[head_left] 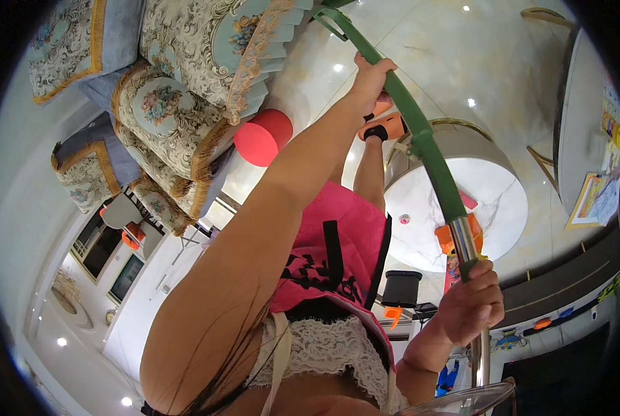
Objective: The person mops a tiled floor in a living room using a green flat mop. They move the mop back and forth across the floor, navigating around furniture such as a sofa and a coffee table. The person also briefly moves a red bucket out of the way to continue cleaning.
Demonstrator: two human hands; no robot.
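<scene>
Floor: pale glossy marble floor (428, 48) fills the upper middle, with ceiling lights mirrored in it.
Cushions: a heap of ornate blue-and-cream cushions (185, 90) with gold fringe lies at upper left; a red round stool (263, 136) sits just beside them.
Table: a round white marble table (490, 201) with a gold rim stands under the pole; a small pink-and-green round thing (404, 219) lies on it.
Second table: another white table (584, 118) curves along the right rim, with colourful picture books (594, 197) near its edge.
Pole: a long green pole (421, 139) with a silver metal section (465, 239) and an orange collar (446, 238) runs from the top centre down to lower right, crossing above the round table.
Left hand: the left hand (371, 80) is raised at the end of a straightened arm, its grip wrapped around the upper green part of the pole.
Right hand: the right hand (473, 301) has its grip clenched around the silver section, just below the orange collar, elbow bent.
Slipper: an orange slipper (386, 127) on a foot shows just beside the pole, past the left hand.
Clothes: pink top (334, 239) with black print, white lace below.
</scene>
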